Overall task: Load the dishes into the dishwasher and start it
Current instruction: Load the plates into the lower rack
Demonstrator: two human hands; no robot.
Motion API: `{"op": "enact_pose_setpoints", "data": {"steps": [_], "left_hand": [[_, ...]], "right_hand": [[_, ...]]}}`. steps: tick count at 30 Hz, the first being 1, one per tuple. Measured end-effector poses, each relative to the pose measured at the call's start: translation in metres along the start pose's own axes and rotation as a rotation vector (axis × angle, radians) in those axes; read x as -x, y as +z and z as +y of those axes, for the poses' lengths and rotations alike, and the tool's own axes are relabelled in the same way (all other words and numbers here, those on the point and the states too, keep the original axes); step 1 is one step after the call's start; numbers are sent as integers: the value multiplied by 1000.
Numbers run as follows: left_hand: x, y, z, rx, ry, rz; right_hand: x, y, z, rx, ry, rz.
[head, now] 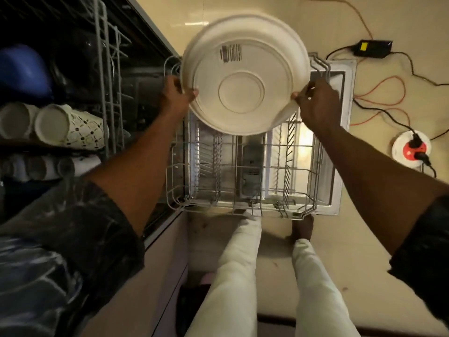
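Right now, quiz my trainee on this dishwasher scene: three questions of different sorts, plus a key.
1. True or false: only the left hand holds the white plate.
2. The barcode sticker is on: A) the plate's underside B) a floor cable C) the wire rack.
3. Name the dishes lying on their sides inside the dishwasher.
Key: 1 false, the right hand grips it too. 2 A. 3 cups.
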State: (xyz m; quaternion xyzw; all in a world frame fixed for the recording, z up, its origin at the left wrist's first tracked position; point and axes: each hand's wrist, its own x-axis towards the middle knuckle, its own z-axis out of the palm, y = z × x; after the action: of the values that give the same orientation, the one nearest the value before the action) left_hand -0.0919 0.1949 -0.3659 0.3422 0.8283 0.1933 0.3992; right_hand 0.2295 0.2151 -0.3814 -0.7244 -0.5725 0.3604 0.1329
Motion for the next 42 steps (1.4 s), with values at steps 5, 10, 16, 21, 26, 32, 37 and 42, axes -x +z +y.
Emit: {"op": "enact_pose_setpoints", "data": {"steps": [5,10,16,21,26,32,37,42], "left_hand": [[-25,6,-13,40,9,-15],[-32,16,-30,42,2,-23],[-46,23,-40,27,-3,-10],[-59,24,-46,41,26,21],[-63,29,-52,30,25,15],[-69,46,-63,-83,-15,-14],[-71,61,-66,-226,-51,-25],[-78,66,-68,-303,-107,-89]], "right_hand": [[-6,12,2,3,-26,23],[-6,26,9,20,-14,22],[-4,37,9,38,-7,52],[-7,42,9,-9,10,105],[-13,46,11,18,18,86],[-18,57,24,83,64,-5],[-16,63,32,98,83,-59],[-29,64,43,160,117,-128]]}}
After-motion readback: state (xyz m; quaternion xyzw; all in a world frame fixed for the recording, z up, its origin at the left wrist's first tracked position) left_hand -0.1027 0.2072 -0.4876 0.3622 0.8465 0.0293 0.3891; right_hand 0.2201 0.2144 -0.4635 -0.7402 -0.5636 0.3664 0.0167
